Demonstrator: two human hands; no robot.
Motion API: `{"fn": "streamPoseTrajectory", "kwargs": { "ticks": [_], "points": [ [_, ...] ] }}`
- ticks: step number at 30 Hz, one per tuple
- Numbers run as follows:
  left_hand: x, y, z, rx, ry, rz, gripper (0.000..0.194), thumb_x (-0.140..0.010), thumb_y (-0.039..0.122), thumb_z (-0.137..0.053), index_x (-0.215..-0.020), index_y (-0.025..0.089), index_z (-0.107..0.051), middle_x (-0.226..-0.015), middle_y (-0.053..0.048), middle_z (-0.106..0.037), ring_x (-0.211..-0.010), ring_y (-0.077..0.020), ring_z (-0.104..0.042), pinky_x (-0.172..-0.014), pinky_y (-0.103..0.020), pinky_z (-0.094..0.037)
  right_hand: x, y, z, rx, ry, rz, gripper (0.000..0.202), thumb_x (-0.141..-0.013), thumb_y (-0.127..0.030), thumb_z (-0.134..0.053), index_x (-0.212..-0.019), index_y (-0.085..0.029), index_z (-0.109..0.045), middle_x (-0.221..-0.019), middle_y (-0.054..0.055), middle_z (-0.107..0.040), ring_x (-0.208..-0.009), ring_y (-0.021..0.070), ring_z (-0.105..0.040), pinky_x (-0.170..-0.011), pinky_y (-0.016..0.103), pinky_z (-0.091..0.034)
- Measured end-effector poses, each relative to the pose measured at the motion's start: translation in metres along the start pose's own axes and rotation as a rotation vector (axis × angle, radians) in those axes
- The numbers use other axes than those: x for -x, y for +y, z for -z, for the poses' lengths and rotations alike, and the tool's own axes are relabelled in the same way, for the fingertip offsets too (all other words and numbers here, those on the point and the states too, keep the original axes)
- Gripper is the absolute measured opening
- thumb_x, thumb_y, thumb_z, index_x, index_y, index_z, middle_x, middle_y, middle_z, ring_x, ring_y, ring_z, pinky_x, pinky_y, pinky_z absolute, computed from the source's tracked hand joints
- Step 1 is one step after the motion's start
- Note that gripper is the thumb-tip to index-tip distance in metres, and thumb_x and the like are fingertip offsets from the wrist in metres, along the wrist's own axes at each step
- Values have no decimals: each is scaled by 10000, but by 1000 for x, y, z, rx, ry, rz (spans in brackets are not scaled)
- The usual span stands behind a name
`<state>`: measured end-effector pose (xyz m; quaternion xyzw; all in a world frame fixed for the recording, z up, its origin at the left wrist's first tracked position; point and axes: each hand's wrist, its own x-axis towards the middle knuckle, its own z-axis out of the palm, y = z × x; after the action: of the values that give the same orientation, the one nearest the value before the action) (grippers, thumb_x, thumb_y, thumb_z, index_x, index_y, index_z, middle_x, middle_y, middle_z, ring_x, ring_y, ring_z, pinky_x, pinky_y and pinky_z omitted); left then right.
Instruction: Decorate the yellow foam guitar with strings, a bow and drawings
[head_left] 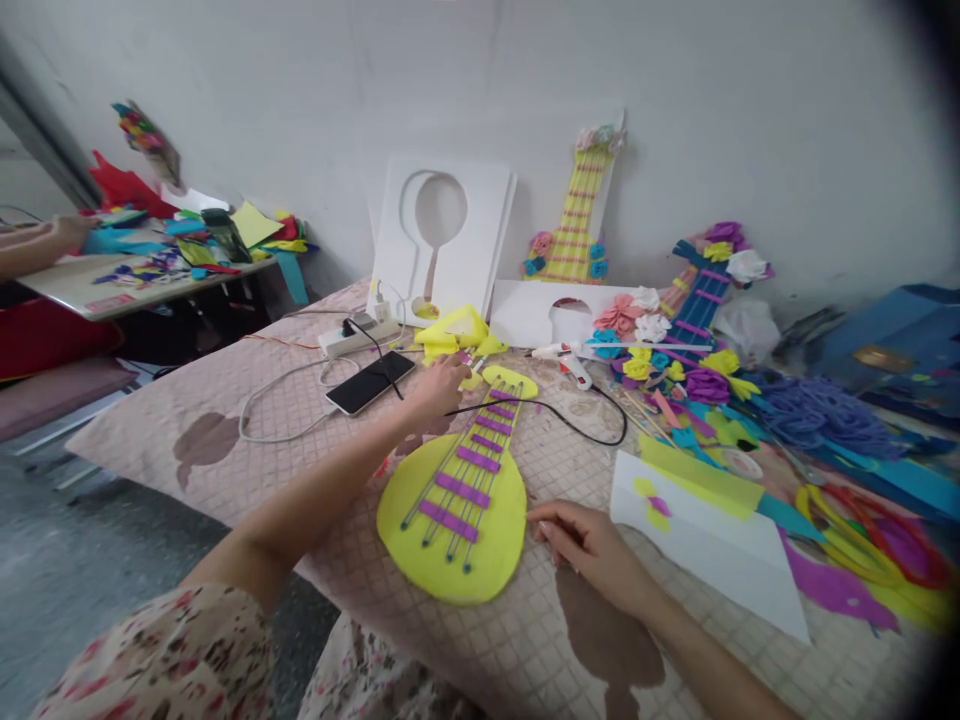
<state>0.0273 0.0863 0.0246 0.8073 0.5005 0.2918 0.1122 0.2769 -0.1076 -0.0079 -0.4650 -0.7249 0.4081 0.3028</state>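
A yellow paper lute (499, 505) with purple bars (463, 492) lies near the front edge of the cloth-covered tabletop (135, 430), between a person's two hands.
We see the right hand (596, 550) with fingers loosely bent and close together, tips just beside the lute's right rim; the left hand (441, 388) reaches past the neck to yellow scraps (491, 345), and we cannot tell whether its fingers grip anything. Toward the left edge we find a phone (371, 382), with a power strip (349, 341) behind it. Beyond the neck lies a glue gun (562, 360); rightward, a folded white sheet (697, 555). Along the back edge, a white board (397, 215) with a lute-shaped cutout stands upright.
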Motion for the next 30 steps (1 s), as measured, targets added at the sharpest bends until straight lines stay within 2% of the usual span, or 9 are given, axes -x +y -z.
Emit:
{"fn": "streamPoseTrajectory", "kwargs": {
  "ticks": [3,5,9,12,14,17,21,25,30],
  "points": [
    [-7,0,-9,73,64,3,171,-585,-3,-594,-668,139,-641,-906,-103,-671,-967,-260,-579,-908,-384,-412,2,-2,1,9,-4,-12,244,-913,-295,-480,-1030,-208,-675,-758,13,-653,-573,110,-581,-534,226,-469],
    [-10,-3,-6,138,142,27,109,-646,38,-585,-666,136,-628,-827,-91,-672,-897,-238,-600,-886,-378,-426,2,-3,1,4,-8,-22,249,-916,-294,-475,-1046,-214,-671,-755,8,-645,-572,110,-582,-533,226,-461],
    [-20,-8,21,300,348,86,158,-830,195,-491,-887,117,-616,-902,-100,-688,-824,-164,-632,-792,-291,-473,1,-3,0,-5,-8,-41,244,-912,-301,-478,-1026,-212,-675,-739,5,-643,-555,113,-575,-528,229,-448],
    [-24,-5,37,475,455,68,201,-863,248,-469,-953,107,-581,-947,-115,-690,-831,-143,-646,-778,-265,-487,0,-2,-1,-12,-9,-59,243,-912,-303,-474,-1013,-208,-674,-724,4,-630,-550,112,-558,-525,230,-431],
    [-23,1,38,419,327,-5,176,-837,236,-515,-935,114,-594,-947,-102,-690,-858,-151,-646,-812,-274,-487,0,-1,-1,-27,-13,-66,244,-912,-310,-473,-1006,-204,-671,-734,7,-625,-550,108,-547,-526,231,-423],
    [-18,9,24,130,11,-74,188,-730,152,-609,-915,145,-641,-975,-76,-685,-955,-206,-622,-890,-329,-464,-1,-1,-1,-42,-17,-91,244,-911,-324,-476,-999,-200,-667,-755,12,-625,-554,106,-548,-528,231,-424],
    [-14,10,-6,69,-11,-30,369,-585,33,-650,-931,163,-660,-1083,-98,-655,-1117,-304,-538,-1003,-447,-376,0,-1,0,-57,-34,-123,253,-914,-332,-472,-1021,-203,-660,-780,18,-629,-571,105,-558,-540,230,-429],
    [-16,1,-20,147,89,46,232,-599,20,-631,-782,161,-652,-981,-96,-680,-1104,-303,-549,-1030,-466,-337,1,-2,1,-73,-45,-142,241,-908,-332,-478,-1006,-210,-662,-784,17,-628,-566,104,-556,-520,226,-416],
    [-34,-16,-4,408,407,180,32,-756,144,-589,-767,158,-616,-830,-60,-685,-870,-214,-642,-859,-365,-473,0,0,1,-57,-43,-142,242,-909,-317,-477,-1025,-217,-664,-779,12,-622,-562,102,-555,-510,225,-399]
  ]
}}
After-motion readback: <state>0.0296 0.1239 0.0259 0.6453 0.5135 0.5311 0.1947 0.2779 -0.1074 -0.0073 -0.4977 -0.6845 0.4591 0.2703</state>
